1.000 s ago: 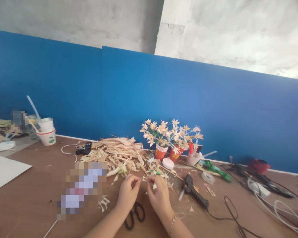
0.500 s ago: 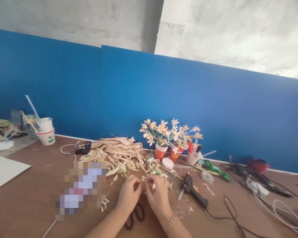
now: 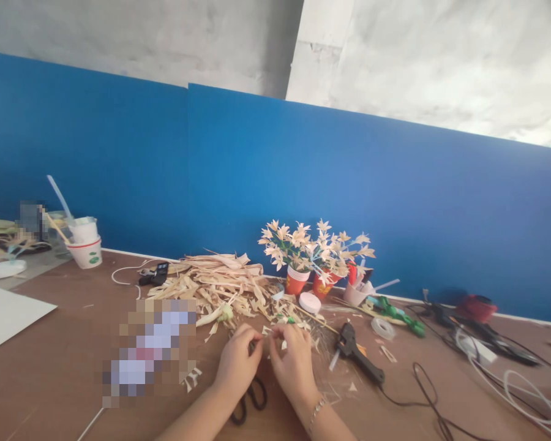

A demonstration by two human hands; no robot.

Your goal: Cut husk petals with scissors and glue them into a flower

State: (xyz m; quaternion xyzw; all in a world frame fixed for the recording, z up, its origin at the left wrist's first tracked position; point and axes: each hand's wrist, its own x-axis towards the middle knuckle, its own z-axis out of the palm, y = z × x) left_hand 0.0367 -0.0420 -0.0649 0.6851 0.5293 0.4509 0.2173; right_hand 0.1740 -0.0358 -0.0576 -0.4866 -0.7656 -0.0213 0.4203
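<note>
My left hand (image 3: 239, 358) and my right hand (image 3: 292, 358) are close together above the brown table, thumbs and fingers pinched toward each other. Something small and pale seems to be between the fingertips, too small to make out. Black scissor handles (image 3: 257, 393) show on the table beneath my left hand. Just beyond my hands lies a heap of dry husk strips (image 3: 224, 275) with small cut scraps. A pale green bud-like piece (image 3: 226, 313) rests at its near edge. To the right of my right hand lies a black glue gun (image 3: 359, 355).
Red paper cups (image 3: 297, 282) hold pale husk flowers at the back. Nearby are a white tape roll (image 3: 310, 302), a clear tape roll (image 3: 383, 328) and green ribbon (image 3: 399, 315). Cables (image 3: 509, 392) run along the right. White cups (image 3: 85, 252) stand at the left; a blurred-out object lies left of my hands.
</note>
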